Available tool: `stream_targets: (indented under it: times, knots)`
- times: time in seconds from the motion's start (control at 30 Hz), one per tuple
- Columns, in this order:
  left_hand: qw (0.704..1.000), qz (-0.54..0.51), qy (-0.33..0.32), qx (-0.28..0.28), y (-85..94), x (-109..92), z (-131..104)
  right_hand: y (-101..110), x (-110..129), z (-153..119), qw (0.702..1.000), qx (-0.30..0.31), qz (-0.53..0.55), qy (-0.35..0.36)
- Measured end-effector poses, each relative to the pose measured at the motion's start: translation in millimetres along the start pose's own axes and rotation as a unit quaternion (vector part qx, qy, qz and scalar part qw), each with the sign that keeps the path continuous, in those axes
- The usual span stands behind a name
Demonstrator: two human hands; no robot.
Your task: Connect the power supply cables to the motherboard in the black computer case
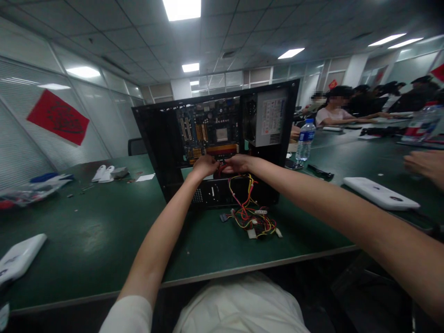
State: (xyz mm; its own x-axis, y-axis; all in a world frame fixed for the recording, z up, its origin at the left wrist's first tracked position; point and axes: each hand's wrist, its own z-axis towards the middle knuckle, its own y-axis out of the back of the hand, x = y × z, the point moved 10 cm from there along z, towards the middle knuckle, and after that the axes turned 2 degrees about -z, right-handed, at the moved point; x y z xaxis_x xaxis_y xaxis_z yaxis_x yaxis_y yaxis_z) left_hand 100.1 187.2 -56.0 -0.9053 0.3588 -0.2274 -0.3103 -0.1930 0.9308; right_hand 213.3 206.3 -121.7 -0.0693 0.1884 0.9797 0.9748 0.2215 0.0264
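Observation:
An open black computer case (156, 152) stands upright on the green table, its motherboard (222, 115) facing me. At the case's upper right is a silver power supply (272, 115). My left hand (205, 166) has its fingers bent at the motherboard's lower edge; what it holds is too small to make out. Beside it, my right hand (237, 164) is closed on a dark red cable (220, 172). Red, yellow and black power cables (258, 222) with several connectors hang from the case and lie in front of it.
White devices lie at the left (22, 256) and right (381, 193). A water bottle (305, 141) stands right of the case, near a black object (321, 172). Small parts and a plastic bag (34, 189) are at the left. Another person's hand (426, 164) shows at the right edge.

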Motion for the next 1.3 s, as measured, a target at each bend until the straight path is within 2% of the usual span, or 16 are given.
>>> stream_targets:
  times: [0.17, 0.27, 0.33, 0.47, 0.57, 0.7, 0.87, 1.1, 1.3]
  knots:
    - [0.999, 0.035, 0.004, -0.022, 7.3, -5.7, -0.8, 2.7, 0.1, -2.6, 0.995, -0.038, -0.089, 0.010]
    - [0.998, 0.061, 0.004, -0.026, 8.1, -8.7, 0.7, 11.8, 7.6, -5.9, 0.980, -0.094, -0.173, 0.039]
    - [0.997, 0.076, 0.006, -0.031, 9.8, -10.3, 0.4, 20.3, 16.4, -10.2, 0.956, -0.143, -0.249, 0.067]
    - [0.995, 0.096, 0.004, -0.039, 13.3, -14.4, -2.3, 27.6, 31.9, -21.2, 0.887, -0.209, -0.397, 0.108]
    - [0.994, 0.105, 0.000, -0.042, 14.6, -17.3, -3.1, 24.0, 37.4, -26.5, 0.842, -0.222, -0.478, 0.116]
    - [0.992, 0.116, -0.004, -0.041, 15.3, -20.2, -1.7, 18.5, 39.0, -27.6, 0.807, -0.217, -0.540, 0.103]
    - [0.991, 0.127, -0.005, -0.044, 16.5, -24.6, 0.2, 17.7, 40.8, -26.5, 0.786, -0.220, -0.569, 0.097]
    - [0.989, 0.134, -0.009, -0.064, 12.8, -23.1, -1.8, 17.7, 43.6, -30.5, 0.775, -0.223, -0.583, 0.095]
    - [0.989, 0.133, -0.013, -0.068, 13.6, -21.6, -4.7, 10.5, 51.7, -48.4, 0.761, -0.238, -0.590, 0.128]
